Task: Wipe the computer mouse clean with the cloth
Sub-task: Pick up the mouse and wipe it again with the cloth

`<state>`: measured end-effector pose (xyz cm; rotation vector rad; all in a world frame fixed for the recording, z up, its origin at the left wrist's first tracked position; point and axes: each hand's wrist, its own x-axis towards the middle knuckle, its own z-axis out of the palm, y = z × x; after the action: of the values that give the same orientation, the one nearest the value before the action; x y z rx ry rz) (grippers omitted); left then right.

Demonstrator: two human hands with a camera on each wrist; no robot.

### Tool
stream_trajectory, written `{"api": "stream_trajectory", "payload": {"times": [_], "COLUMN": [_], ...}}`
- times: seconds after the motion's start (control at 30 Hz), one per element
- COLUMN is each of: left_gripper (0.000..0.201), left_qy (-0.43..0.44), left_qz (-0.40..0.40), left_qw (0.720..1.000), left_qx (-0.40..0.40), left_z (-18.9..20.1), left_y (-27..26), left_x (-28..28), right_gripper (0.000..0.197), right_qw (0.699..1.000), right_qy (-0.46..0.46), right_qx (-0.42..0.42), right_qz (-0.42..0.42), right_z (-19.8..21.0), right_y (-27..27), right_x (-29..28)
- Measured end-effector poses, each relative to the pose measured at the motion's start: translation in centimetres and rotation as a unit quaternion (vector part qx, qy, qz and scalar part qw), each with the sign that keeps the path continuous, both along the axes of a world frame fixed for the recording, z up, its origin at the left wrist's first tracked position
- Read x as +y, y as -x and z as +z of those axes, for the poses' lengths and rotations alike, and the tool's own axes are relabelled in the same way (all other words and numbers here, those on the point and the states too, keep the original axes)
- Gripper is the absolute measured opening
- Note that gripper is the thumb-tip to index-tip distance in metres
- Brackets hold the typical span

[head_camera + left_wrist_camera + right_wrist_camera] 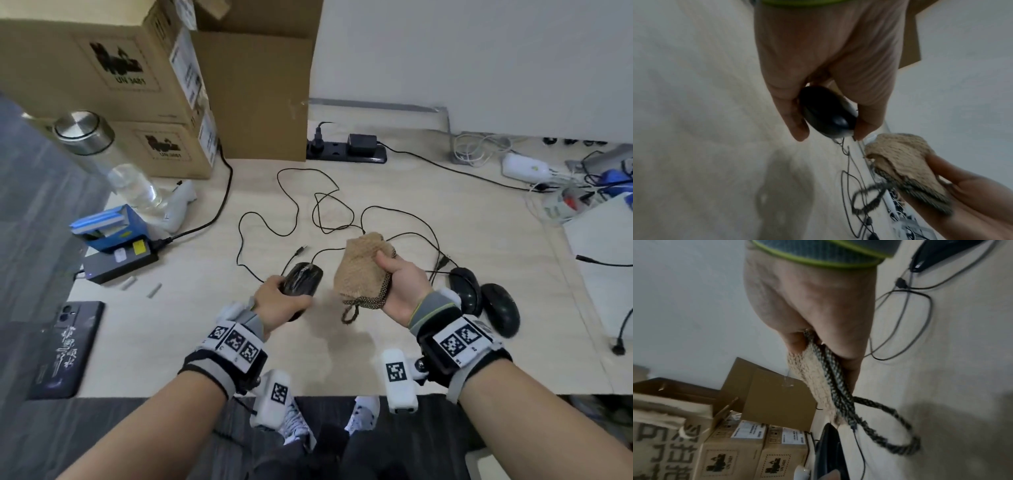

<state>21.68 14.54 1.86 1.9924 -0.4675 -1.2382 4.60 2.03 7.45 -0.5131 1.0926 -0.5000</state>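
My left hand (279, 301) grips a black wired computer mouse (303, 281) by its sides and holds it just above the light wooden table (205, 342). The left wrist view shows thumb and fingers (795, 120) clamped on the mouse (828, 112), its cable trailing away. My right hand (400, 284) holds a folded tan knitted cloth (359, 270) with a dark braided edge and hanging loop (351, 313). The cloth is a short gap to the right of the mouse, not touching it. In the right wrist view the cloth (812, 378) sticks out of my fist.
Two more black mice (464, 289) (500, 313) lie at the right, their thin cables (318, 212) looped across the table's middle. Cardboard boxes (113, 78), a water bottle (113, 161) and a blue box (109, 228) crowd the back left. A power strip (346, 152) sits behind, a phone (65, 346) front left.
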Motion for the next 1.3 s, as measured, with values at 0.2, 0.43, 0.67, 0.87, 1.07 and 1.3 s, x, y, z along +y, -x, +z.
{"api": "stream_trajectory", "payload": {"times": [0.2, 0.43, 0.67, 0.87, 1.07, 1.3], "left_gripper": [0.063, 0.079, 0.111, 0.086, 0.086, 0.098], "left_qy": [0.130, 0.209, 0.203, 0.200, 0.214, 0.231], "left_qz": [-0.002, 0.034, 0.105, 0.064, 0.061, 0.088], "left_qw": [0.978, 0.923, 0.895, 0.935, 0.929, 0.909], "left_qx": [0.162, 0.321, 0.383, 0.284, 0.296, 0.337], "left_z": [5.3, 9.1, 9.8, 10.6, 11.3, 11.6], "left_y": [2.2, 3.8, 3.6, 5.0, 4.8, 4.2], "left_x": [-1.9, -4.2, -5.0, -4.9, -4.8, -5.5], "right_gripper": [0.017, 0.032, 0.050, 0.031, 0.029, 0.027], "right_qw": [0.960, 0.805, 0.537, 0.779, 0.916, 0.765], "right_qy": [0.273, 0.553, 0.767, 0.570, 0.353, 0.611], "right_qx": [0.056, 0.124, 0.168, 0.201, 0.188, 0.169], "right_qz": [0.031, 0.177, 0.309, 0.163, 0.019, 0.116], "right_z": [3.5, 4.9, 2.4, 4.1, 4.9, 7.2], "right_y": [-1.9, -2.7, -0.9, -2.0, -2.9, -2.1], "right_x": [-0.1, 2.2, 2.8, -1.0, -2.1, 0.4]}}
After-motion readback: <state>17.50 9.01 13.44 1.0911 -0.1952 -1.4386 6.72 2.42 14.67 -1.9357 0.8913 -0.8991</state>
